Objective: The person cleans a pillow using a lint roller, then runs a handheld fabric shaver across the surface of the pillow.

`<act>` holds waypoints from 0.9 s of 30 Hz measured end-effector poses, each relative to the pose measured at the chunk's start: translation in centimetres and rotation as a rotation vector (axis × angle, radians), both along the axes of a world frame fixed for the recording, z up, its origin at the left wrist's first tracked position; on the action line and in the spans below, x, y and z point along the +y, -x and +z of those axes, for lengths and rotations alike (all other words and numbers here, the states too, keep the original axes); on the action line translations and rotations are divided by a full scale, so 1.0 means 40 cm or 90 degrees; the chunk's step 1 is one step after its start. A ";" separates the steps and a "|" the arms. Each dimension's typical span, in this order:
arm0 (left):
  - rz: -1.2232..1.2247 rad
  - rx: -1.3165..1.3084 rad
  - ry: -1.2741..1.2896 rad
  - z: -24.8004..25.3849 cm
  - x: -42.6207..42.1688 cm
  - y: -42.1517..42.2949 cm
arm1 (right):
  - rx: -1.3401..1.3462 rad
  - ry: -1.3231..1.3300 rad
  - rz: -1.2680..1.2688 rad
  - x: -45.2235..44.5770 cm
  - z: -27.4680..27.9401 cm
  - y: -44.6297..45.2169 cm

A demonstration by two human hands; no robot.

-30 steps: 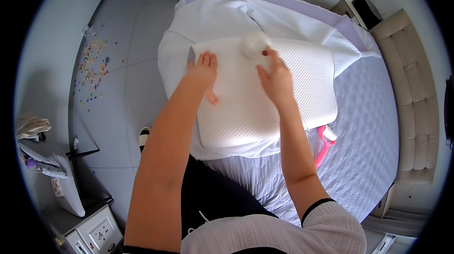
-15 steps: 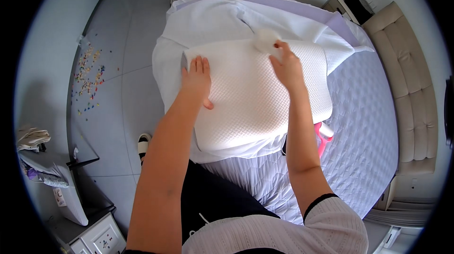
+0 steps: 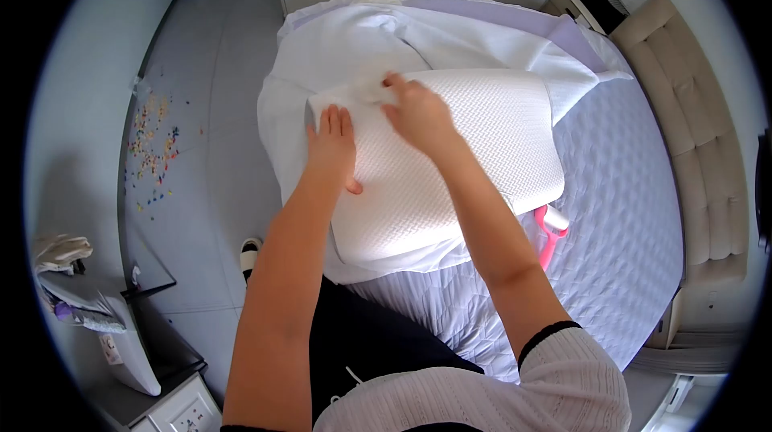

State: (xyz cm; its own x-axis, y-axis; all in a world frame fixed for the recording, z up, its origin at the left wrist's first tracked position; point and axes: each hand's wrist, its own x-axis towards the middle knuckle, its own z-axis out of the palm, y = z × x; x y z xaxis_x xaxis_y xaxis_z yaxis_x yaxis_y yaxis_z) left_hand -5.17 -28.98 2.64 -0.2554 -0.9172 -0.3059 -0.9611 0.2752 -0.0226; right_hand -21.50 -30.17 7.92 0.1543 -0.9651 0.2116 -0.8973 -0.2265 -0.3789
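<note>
A white contoured pillow (image 3: 490,134) with a textured cover lies across the bed in front of me. My left hand (image 3: 332,149) rests flat on its left end, fingers stretched out and thumb apart. Over the pillow's upper left part, my right hand (image 3: 420,117) grips a white fuzzy pad (image 3: 368,92), blurred by motion; its exact kind is unclear. Beside the pillow's lower right corner lies a lint roller (image 3: 552,232) with a pink handle and a white roll.
White cloth (image 3: 322,50) is spread under and behind the pillow. The bed has a grey quilted cover (image 3: 615,191) and a padded headboard (image 3: 700,158). Many small coloured pieces (image 3: 153,146) lie scattered on the grey floor. A chair-like item (image 3: 133,351) stands at lower left.
My right hand has moved left across the pillow with the white fuzzy pad, closer to my left hand. The left hand stays in place on the pillow.
</note>
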 end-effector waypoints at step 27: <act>-0.069 0.187 0.156 0.094 0.370 -0.034 | -0.129 -0.013 -0.160 0.235 -0.085 0.254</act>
State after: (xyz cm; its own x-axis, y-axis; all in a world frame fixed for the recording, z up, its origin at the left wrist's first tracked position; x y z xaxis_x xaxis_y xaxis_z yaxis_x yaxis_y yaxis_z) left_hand -3.82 -14.17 6.38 -0.3996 -0.9165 0.0191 -0.9017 0.3967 0.1720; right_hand -31.65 -20.77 4.52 -0.1329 -0.9719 0.1945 -0.8300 0.0019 -0.5578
